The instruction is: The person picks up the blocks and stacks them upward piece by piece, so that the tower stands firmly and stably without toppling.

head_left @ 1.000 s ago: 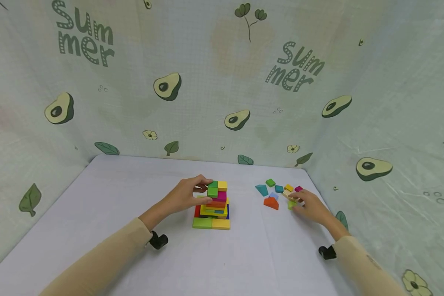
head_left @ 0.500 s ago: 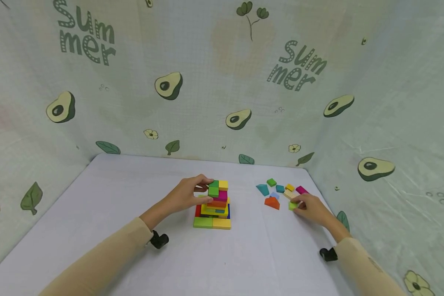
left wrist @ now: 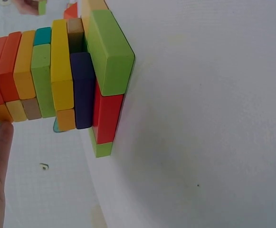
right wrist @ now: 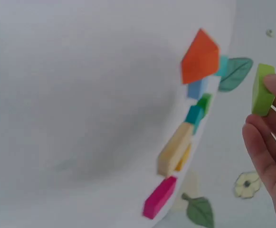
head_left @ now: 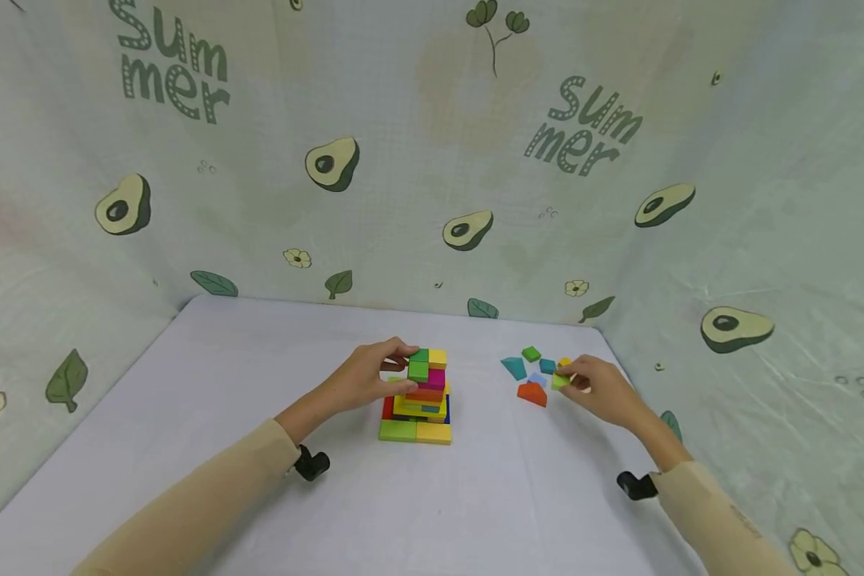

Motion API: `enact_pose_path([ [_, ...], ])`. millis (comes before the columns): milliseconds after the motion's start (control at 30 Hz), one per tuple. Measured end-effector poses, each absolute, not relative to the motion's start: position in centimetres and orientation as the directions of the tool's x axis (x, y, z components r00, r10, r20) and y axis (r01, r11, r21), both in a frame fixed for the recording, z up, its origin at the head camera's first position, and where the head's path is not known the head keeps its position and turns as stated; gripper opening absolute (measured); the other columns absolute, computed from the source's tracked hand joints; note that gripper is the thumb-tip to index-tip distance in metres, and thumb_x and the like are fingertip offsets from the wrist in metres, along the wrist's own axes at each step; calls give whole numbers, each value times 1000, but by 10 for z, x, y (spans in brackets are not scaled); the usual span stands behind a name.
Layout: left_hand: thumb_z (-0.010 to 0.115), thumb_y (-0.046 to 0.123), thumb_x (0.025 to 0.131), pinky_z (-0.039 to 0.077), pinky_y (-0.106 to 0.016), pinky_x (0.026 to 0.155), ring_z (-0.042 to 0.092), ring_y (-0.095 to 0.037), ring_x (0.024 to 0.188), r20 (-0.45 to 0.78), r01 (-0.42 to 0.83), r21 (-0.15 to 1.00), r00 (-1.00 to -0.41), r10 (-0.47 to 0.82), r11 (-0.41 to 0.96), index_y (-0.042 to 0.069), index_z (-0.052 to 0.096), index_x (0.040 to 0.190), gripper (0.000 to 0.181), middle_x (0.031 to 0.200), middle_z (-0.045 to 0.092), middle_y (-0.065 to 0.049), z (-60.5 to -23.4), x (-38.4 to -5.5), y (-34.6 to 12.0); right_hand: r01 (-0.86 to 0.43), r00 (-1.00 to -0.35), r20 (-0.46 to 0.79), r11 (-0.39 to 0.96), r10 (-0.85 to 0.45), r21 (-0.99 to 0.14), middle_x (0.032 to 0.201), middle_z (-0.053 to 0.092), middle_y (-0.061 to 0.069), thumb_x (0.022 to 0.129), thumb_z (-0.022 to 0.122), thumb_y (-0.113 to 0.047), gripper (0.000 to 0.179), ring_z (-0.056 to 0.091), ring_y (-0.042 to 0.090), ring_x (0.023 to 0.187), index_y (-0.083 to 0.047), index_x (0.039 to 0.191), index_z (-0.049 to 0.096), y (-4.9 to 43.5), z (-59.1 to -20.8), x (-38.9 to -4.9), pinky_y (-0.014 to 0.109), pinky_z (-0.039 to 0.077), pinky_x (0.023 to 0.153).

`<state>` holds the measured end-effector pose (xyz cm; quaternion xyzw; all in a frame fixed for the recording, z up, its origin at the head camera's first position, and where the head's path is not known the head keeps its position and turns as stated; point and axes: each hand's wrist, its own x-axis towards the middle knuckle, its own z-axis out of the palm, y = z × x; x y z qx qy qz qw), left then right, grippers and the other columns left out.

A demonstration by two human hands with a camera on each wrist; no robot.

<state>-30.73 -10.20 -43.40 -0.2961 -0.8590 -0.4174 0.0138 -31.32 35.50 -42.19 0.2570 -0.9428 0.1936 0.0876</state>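
Observation:
A stepped tower of colourful wooden blocks (head_left: 426, 397) stands mid-table in the head view. My left hand (head_left: 363, 376) is at its left side near the top, thumb towards the front and fingers behind, gripping the upper blocks. In the left wrist view one fingertip touches a small orange block (left wrist: 3, 114); the other fingers are mostly cut off. On the right, my right hand (head_left: 602, 390) pinches a lime-green block (right wrist: 262, 92) between thumb and fingers, held above the table. The tower's top has green blocks (head_left: 418, 370) beside a yellow one (head_left: 438, 359).
Loose blocks lie right of the tower: an orange-red one (head_left: 532, 393), a teal triangular one (head_left: 514, 367), a green one (head_left: 531, 353) and a small teal one (head_left: 548, 366). A beige block (right wrist: 174, 149) and a magenta block (right wrist: 159, 197) show in the right wrist view. Patterned cloth surrounds the table.
My right hand has picked the lime-green block up off the table and moved slightly up and left with it. The magenta block shifted earlier. My left hand stays at the tower.

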Motion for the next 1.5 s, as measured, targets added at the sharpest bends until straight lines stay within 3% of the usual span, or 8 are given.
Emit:
enact_pose_path([
  [200, 88, 30, 91, 57, -30, 102, 68, -17, 122, 273, 520, 705, -826, 492, 482, 18, 62, 137, 54, 145, 65, 0, -435, -308, -103, -655, -751, 388, 676, -534, -338, 106, 70, 2, 89, 83, -1, 28, 65, 18, 88, -5, 117, 80, 293, -390, -300, 34, 63, 79],
  [367, 88, 30, 91, 57, -31, 102, 68, -18, 122, 270, 513, 709, -831, 487, 483, 18, 61, 137, 55, 146, 65, 0, -435, -307, -104, -701, -712, 390, 624, -584, -345, 109, 69, -2, 91, 85, -8, 29, 66, 19, 94, -10, 120, 80, 238, -371, -288, 27, 61, 81],
  [600, 87, 30, 91, 57, -32, 102, 68, -20, 122, 275, 520, 715, -824, 496, 467, 17, 62, 137, 54, 145, 65, -1, -435, -308, -103, -759, -651, 381, 566, -657, -321, 112, 69, -4, 95, 81, -14, 30, 63, 12, 101, -11, 125, 78, 192, -365, -285, 28, 61, 87],
  [1133, 87, 30, 92, 57, -32, 103, 69, -22, 121, 288, 544, 707, -805, 519, 451, 17, 62, 135, 51, 141, 68, -1, -435, -309, -102, -782, -623, 359, 547, -695, -299, 118, 69, 4, 96, 81, -14, 30, 65, 18, 107, -8, 125, 78, 168, -382, -289, 32, 61, 93],
  [1500, 86, 29, 92, 57, -32, 103, 69, -17, 119, 292, 549, 703, -803, 520, 453, 18, 62, 135, 51, 140, 68, 1, -435, -309, -102, -791, -611, 423, 536, -669, -295, 114, 68, 3, 93, 85, -13, 26, 63, 17, 107, -9, 118, 81, 167, -393, -292, 30, 60, 91],
])
